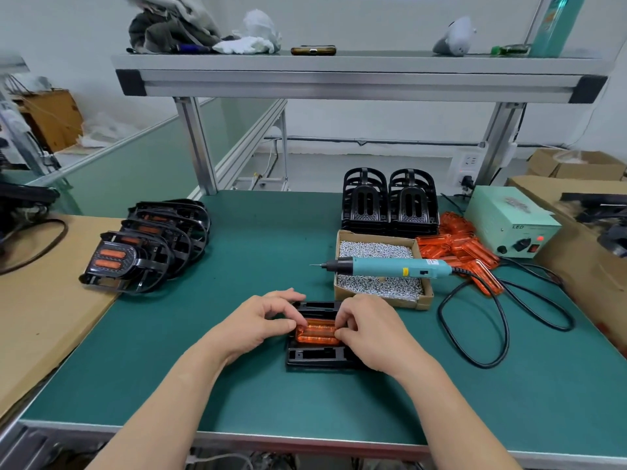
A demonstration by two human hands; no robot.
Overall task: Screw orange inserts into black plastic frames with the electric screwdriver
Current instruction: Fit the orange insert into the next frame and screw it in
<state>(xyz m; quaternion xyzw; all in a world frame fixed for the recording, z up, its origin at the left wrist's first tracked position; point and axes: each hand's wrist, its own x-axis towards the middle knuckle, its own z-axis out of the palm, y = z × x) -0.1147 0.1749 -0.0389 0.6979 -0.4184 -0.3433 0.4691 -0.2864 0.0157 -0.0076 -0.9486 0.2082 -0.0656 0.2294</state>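
A black plastic frame [315, 356] lies flat on the green mat in front of me. An orange insert [317, 332] sits in its middle. My left hand [258, 323] pinches the insert's left end, and my right hand [369, 329] pinches its right end; both hands cover the frame's sides. The teal electric screwdriver [390, 266] rests across the cardboard box of silver screws [376, 286], tip pointing left, with no hand on it. Loose orange inserts [458, 247] are piled right of the box.
Frames fitted with orange inserts [146, 245] are stacked at the left. Two stacks of bare black frames [388, 201] stand behind the screw box. A pale green power unit [509, 222] sits at right, its black cable [502, 320] looping over the mat. Cardboard [40, 300] covers the left bench.
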